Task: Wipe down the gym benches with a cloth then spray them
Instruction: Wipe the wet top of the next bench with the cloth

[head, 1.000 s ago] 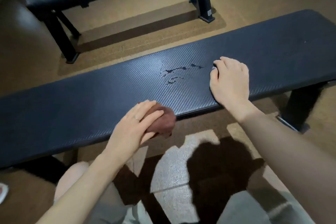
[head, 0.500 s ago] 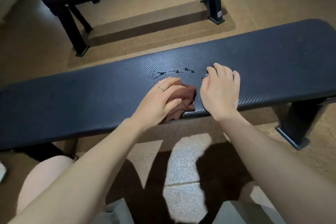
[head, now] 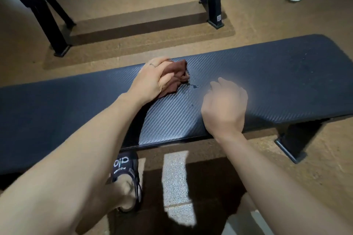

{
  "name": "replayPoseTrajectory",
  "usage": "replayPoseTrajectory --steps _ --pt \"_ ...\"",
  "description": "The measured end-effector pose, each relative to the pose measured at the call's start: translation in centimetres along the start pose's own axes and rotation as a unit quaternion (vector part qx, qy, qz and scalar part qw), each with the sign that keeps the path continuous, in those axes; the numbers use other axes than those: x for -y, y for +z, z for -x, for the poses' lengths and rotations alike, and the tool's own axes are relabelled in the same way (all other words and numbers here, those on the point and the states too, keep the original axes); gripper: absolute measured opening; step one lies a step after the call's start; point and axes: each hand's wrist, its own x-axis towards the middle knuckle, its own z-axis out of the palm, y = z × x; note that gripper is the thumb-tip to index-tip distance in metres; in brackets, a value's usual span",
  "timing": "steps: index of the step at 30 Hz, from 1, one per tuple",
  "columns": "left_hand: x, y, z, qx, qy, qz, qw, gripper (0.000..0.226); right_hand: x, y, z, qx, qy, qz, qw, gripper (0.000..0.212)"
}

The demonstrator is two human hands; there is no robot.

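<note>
While the left hand (head: 152, 80) grips the bunched cloth (head: 176, 76), droplets (head: 193, 85) just right may smear; right hand (head: 225, 107) blurred, grip untellable

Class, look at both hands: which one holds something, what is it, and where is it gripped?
The left hand grips the bunched brown cloth by its near side, pressing it onto the bench. The right hand holds nothing.

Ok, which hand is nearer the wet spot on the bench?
Left. The left hand presses the brown cloth right at the wet spot; the right hand hovers just right of it.
</note>
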Motion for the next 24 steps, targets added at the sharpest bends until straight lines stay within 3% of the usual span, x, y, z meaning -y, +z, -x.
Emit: replayPoseTrajectory --steps 4,9,12,16,19,24 --pt "-0.7 -1.0 -1.4 -0.027 -0.042 0.026 0.998 0.052 -0.3 -0.4 0.2 0.032 -0.012 -0.005 0.999 0.050" --pt "-2.9 -0.2 8.1 0.022 0.080 0.011 0.996 0.048 0.4 -0.2 0.5 0.024 -0.012 0.020 0.999 0.052" --pt "-1.2 -0.6 6.7 0.060 0.110 -0.023 0.992 0.049 0.5 0.0 0.7 0.022 -0.023 0.046 0.998 0.049" --pt "1.0 -1.1 0.6 0.055 0.080 -0.017 0.995 0.051 -0.2 0.4 0.8 -0.014 -0.027 0.007 1.000 0.043" --pt "2.9 -1.7 -3.0 0.022 -0.003 0.007 1.000 0.057 -0.4 0.2 0.2 -0.025 -0.017 -0.022 0.999 0.039" --pt "5.5 -4.0 -2.0 0.006 -0.047 0.001 0.999 0.039 -0.3 -0.2 0.0 -0.025 -0.008 -0.035 0.999 0.039"
